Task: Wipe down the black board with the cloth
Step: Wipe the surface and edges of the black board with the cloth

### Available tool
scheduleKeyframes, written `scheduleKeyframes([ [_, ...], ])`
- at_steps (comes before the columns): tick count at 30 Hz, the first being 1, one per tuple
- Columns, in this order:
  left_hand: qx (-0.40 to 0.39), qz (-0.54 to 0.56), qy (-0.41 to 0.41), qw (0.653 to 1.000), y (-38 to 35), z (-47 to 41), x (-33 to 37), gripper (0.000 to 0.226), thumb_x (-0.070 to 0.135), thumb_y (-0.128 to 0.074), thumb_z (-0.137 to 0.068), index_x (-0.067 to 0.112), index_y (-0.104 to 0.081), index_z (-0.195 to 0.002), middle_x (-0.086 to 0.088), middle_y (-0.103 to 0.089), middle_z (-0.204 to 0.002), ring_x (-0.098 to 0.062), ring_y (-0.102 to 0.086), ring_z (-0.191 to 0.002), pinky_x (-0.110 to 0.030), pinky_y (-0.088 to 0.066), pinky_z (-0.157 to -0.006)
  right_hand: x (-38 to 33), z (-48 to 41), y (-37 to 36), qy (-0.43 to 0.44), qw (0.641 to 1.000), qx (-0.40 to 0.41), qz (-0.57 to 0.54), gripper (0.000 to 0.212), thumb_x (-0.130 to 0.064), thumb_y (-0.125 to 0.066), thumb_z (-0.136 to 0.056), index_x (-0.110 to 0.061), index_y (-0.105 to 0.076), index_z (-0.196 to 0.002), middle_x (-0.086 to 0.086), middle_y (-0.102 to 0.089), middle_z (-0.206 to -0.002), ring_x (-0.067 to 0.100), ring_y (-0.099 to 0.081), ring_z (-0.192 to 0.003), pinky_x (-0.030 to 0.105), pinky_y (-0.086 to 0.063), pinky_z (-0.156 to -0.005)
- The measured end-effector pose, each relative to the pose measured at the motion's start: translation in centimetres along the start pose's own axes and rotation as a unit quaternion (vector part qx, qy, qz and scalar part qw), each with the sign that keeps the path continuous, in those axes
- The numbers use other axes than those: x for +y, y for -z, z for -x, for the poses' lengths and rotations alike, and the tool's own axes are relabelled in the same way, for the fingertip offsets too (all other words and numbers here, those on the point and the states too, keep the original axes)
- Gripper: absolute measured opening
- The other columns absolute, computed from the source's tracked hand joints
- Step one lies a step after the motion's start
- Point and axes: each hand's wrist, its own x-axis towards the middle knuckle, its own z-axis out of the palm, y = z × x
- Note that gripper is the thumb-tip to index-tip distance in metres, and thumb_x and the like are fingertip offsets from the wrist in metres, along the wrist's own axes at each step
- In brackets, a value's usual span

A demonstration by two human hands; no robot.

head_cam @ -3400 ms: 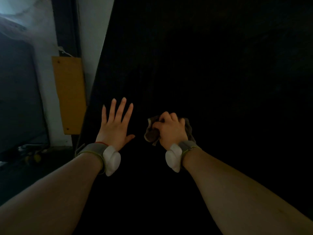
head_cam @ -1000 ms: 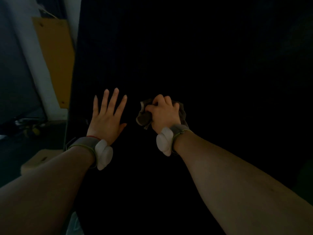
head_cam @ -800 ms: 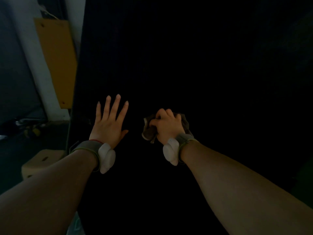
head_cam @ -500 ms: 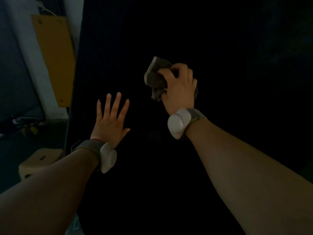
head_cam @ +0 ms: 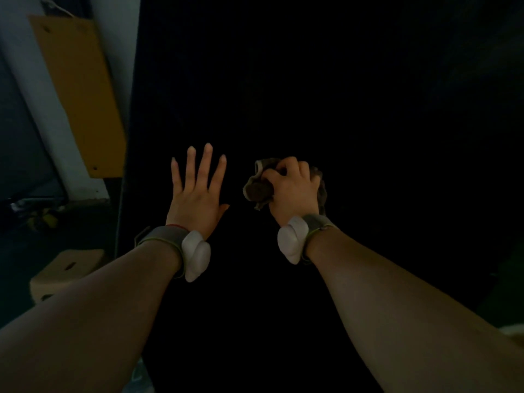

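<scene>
two entries: our right hand (head_cam: 295, 191) bunched round the cloth (head_cam: 258, 188), against the black board (head_cam: 312, 80); left hand (head_cam: 195, 199) flat and splayed beside that grip. we judge wiping underway; cleaned share too dark to tell.

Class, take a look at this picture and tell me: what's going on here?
A person is wiping a black board. The right hand grips a bunched cloth against it. The left hand lies flat alongside, fingers straight and spread, apparently bracing on the board. A yellowish panel stands at the far left.
</scene>
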Motion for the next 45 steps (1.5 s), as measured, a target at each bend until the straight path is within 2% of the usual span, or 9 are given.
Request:
scheduleKeyframes([
  [6,0.021,-0.003,0.0,1.0,-0.2,-0.1,-0.1,0.101,0.041,-0.065,-0.081,0.017,0.01,-0.144,-0.011,0.024,-0.149,-0.039,0.018,-0.141,-0.048,0.029,-0.104,0.3,0.8,-0.9,0.0,0.999,-0.04,0.011,0.037,-0.031,-0.046,-0.1,-0.028,-0.046,-0.137,0.01,-0.032,-0.14,0.031,-0.024,-0.127,0.052,-0.021,-0.104],
  [10,0.043,-0.003,-0.006,0.999,-0.6,-0.1,0.2,0.102,0.037,-0.071,-0.078,0.011,-0.003,-0.149,-0.016,0.014,-0.152,-0.043,0.009,-0.141,-0.053,0.021,-0.107,0.7,2.5,-2.2,0.009,0.996,-0.084,0.032,0.037,-0.033,-0.039,-0.103,-0.031,-0.042,-0.14,0.007,-0.028,-0.144,0.03,-0.022,-0.13,0.051,-0.016,-0.108],
  [15,0.043,-0.021,-0.02,0.999,-0.3,0.1,-0.5,0.101,0.039,-0.07,-0.078,0.01,-0.006,-0.15,-0.023,0.002,-0.156,-0.045,0.006,-0.141,-0.057,0.012,-0.109,1.7,3.3,-1.2,0.048,0.985,-0.164,0.008,0.036,-0.03,-0.048,-0.097,-0.032,-0.049,-0.134,0.006,-0.032,-0.141,0.029,-0.025,-0.128,0.048,-0.022,-0.105],
  [18,0.049,-0.02,-0.02,0.998,-0.4,0.1,-0.6,0.102,0.038,-0.074,-0.074,0.009,-0.011,-0.15,-0.024,-0.003,-0.155,-0.045,0.002,-0.141,-0.056,0.011,-0.109,1.7,2.9,1.0,0.027,0.998,-0.015,-0.057,0.041,-0.02,-0.057,-0.09,-0.026,-0.054,-0.13,0.011,-0.04,-0.134,0.033,-0.034,-0.123,0.043,-0.025,-0.097],
  [21,0.049,-0.037,-0.012,0.998,-0.3,0.1,-0.6,0.103,0.04,-0.073,-0.074,0.011,-0.01,-0.15,-0.022,-0.002,-0.156,-0.043,0.003,-0.141,-0.053,0.013,-0.109,1.0,0.6,3.2,-0.008,0.989,0.128,-0.079,0.044,-0.015,-0.063,-0.085,-0.02,-0.056,-0.128,0.019,-0.043,-0.134,0.041,-0.036,-0.122,0.054,-0.029,-0.1],
  [27,0.049,-0.048,0.002,0.998,-0.4,0.2,-0.2,0.104,0.039,-0.073,-0.075,0.011,-0.008,-0.15,-0.021,-0.001,-0.156,-0.043,0.003,-0.142,-0.054,0.013,-0.109,0.1,0.5,0.7,-0.018,1.0,-0.01,-0.016,0.042,-0.029,-0.045,-0.099,-0.028,-0.039,-0.141,0.012,-0.027,-0.146,0.034,-0.022,-0.132,0.053,-0.021,-0.108],
  [33,0.062,-0.05,0.005,0.997,-0.6,0.4,-0.1,0.1,0.041,-0.068,-0.079,0.012,-0.005,-0.151,-0.021,0.001,-0.156,-0.044,0.003,-0.142,-0.058,0.007,-0.11,-0.6,3.0,-3.1,-0.011,0.998,-0.061,-0.008,0.04,-0.031,-0.043,-0.101,-0.029,-0.039,-0.14,0.01,-0.026,-0.145,0.034,-0.021,-0.131,0.054,-0.019,-0.109],
  [41,0.048,-0.032,0.013,0.998,-4.4,5.3,0.7,0.093,0.039,-0.071,-0.078,0.012,-0.018,-0.149,-0.02,-0.012,-0.155,-0.044,-0.008,-0.142,-0.064,-0.005,-0.111,-0.3,3.3,-4.6,-0.02,0.999,-0.039,-0.009,0.041,-0.033,-0.046,-0.098,-0.031,-0.042,-0.139,0.009,-0.028,-0.144,0.032,-0.022,-0.131,0.054,-0.02,-0.109],
  [45,0.039,-0.035,0.031,0.998,-5.0,5.2,1.0,0.098,0.042,-0.068,-0.079,0.014,-0.007,-0.15,-0.017,0.001,-0.156,-0.044,-0.001,-0.142,-0.062,0.002,-0.11,-0.1,4.4,-5.9,-0.021,0.998,-0.061,0.012,0.041,-0.035,-0.045,-0.099,-0.032,-0.04,-0.14,0.008,-0.027,-0.145,0.032,-0.022,-0.132,0.053,-0.021,-0.108],
])
